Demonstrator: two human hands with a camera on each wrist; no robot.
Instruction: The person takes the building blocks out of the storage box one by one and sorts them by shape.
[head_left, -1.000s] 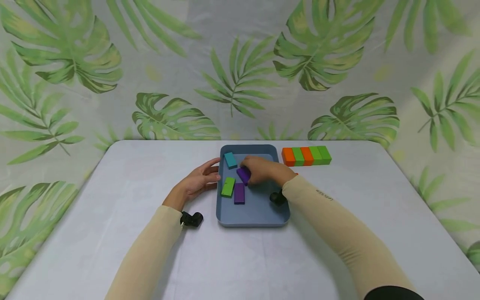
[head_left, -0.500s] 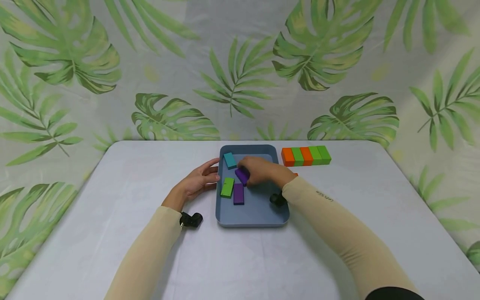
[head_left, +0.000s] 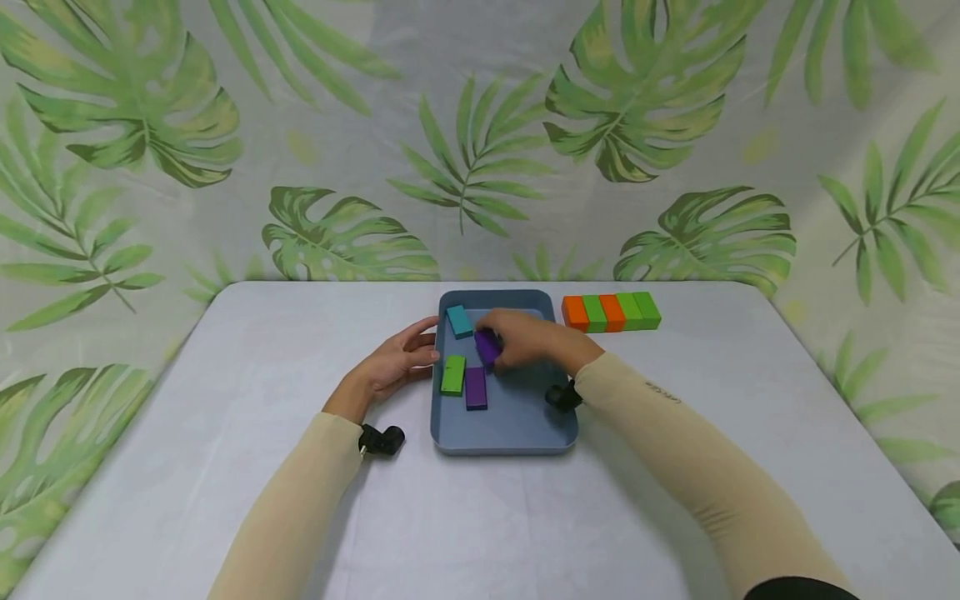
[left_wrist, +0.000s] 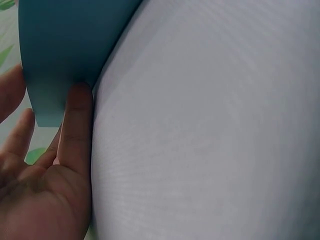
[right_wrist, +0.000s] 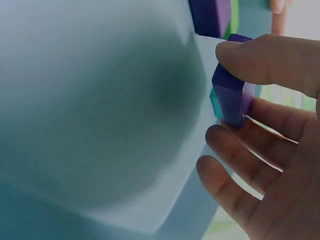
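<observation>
My right hand [head_left: 521,337] reaches into the blue-grey tray [head_left: 502,433] and pinches a purple block [head_left: 487,346] between thumb and fingers. In the right wrist view that purple block [right_wrist: 230,100] stands tilted under the thumb, while the lower fingers stay spread away from it. My left hand [head_left: 393,362] is at the tray's left side with its fingers extended. The left wrist view shows its fingers against the tray's outer wall [left_wrist: 65,55]. Inside the tray lie a teal block [head_left: 460,322], a green block [head_left: 453,375] and a second purple block [head_left: 476,388].
Right of the tray, at the table's back, a row of orange and green blocks [head_left: 612,312] stands side by side. A white cloth [head_left: 480,525] covers the table. Behind it hangs a leaf-patterned cloth [head_left: 480,242].
The right hand and forearm have shifted slightly right, and the purple block in its fingers has turned a little more upright. An orange piece beside the right wrist is now hidden. The left hand stays put.
</observation>
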